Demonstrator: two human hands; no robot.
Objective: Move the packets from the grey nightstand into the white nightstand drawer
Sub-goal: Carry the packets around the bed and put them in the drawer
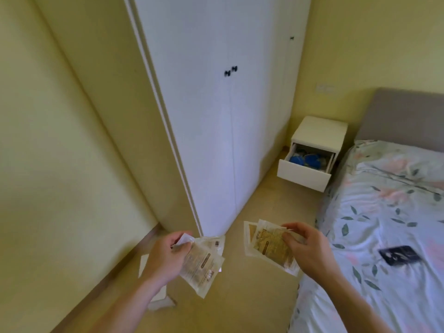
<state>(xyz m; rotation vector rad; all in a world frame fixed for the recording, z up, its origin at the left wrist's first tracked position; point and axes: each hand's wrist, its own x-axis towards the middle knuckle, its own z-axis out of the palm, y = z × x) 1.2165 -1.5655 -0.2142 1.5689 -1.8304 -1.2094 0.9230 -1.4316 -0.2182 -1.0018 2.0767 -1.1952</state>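
You hold packets in both hands at the bottom centre of the frame. Your left hand (165,257) pinches a small fan of clear packets (204,260) between thumb and curled fingers; your right hand (305,248) pinches a second fan (266,246) the same way, by one edge only. Each grip is pressed together on the stack, not spread.

Risks from here:
- The packets look smooth and overlap loosely. A pinch on one edge may let the lower sheets slide out and fall to the floor (259,203).
- The white nightstand (319,131) stands well apart, right of centre, with its drawer (303,174) pulled out. Blue items already lie inside it, so packets released carelessly may catch on the drawer front or miss the opening.
- The route runs between the wardrobe (216,116) and the bed (384,212); judge it narrow.

The grey nightstand is not in view. The room has pale yellow walls, a white wardrobe filling the upper centre, and a floral-covered bed at the right with a dark flat object (400,255) lying on it. A white item (153,280) lies on the floor, partly hidden behind your left forearm.
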